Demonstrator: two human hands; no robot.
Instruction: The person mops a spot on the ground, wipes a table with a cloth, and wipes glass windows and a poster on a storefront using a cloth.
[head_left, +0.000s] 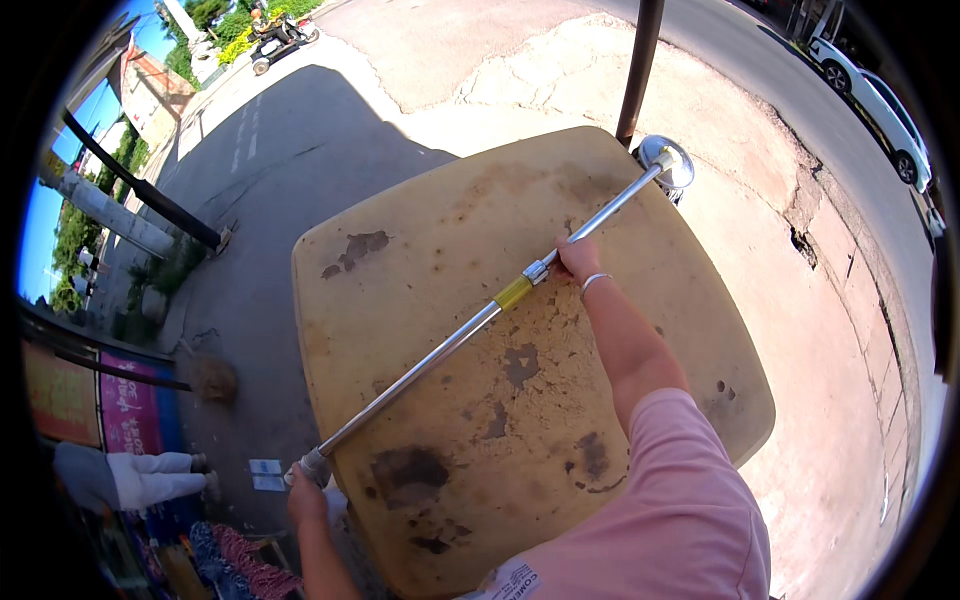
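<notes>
A telescopic metal pole (420, 373) lies diagonally over a worn, stained tan tabletop (480, 199). It has a yellow sleeve (513, 292) and a silver collar near its middle. My right hand (579, 259), with a silver bangle at the wrist, grips the pole just beyond the collar. At the lower left, my left hand (306, 496) holds the grey end fitting (315, 466) past the table's edge. A round, shiny metal disc (677, 166) shows at the pole's far end; I cannot tell whether it is attached.
A dark post (640, 75) rises beyond the table's far right corner. On the left, a person in white trousers (161, 472) stands near a pink signboard (129, 405) with writing. Blue and pink shaggy textiles (251, 559) lie at lower left. A white car (874, 105) is on the road.
</notes>
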